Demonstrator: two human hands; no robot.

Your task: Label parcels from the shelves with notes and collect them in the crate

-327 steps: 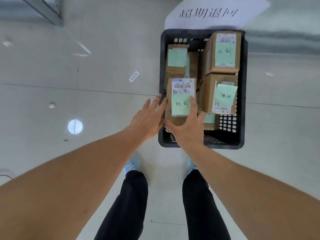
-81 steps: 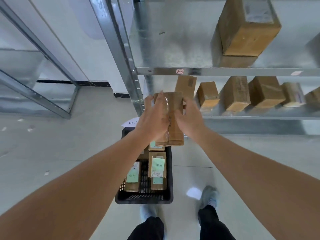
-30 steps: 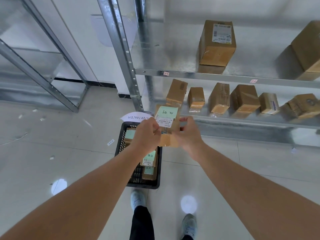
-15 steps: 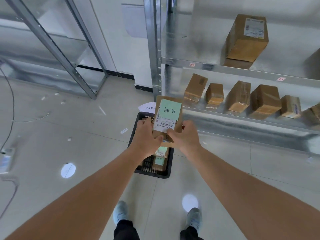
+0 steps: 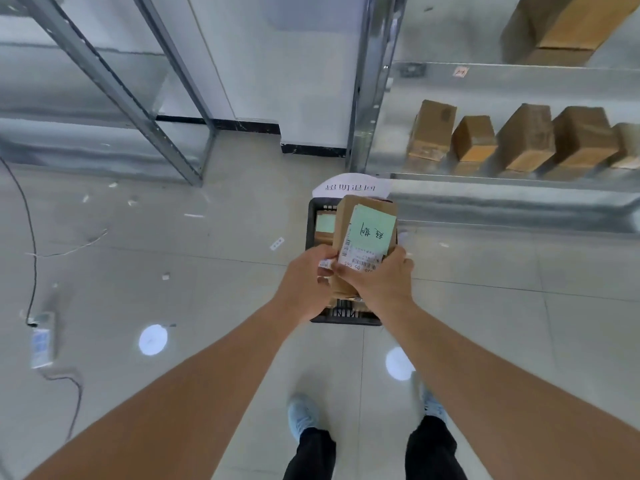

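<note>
Parcel (image 5: 349, 244) w/ green note (image 5: 372, 232) already stuck on — I've got my left hand (image 5: 304, 282) and right hand (image 5: 379, 282) gripping its near end, directly above crate (image 5: 346, 318). Drop-in pending; shelf parcels (image 5: 519, 140) beyond right hand still unlabelled.

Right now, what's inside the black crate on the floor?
The black crate shows one parcel with a green note at its far left. The held parcel and both hands cover everything else.

We reach both arms forward, left hand (image 5: 304, 282) and right hand (image 5: 381, 282) gripping close together, fingers curled
</note>
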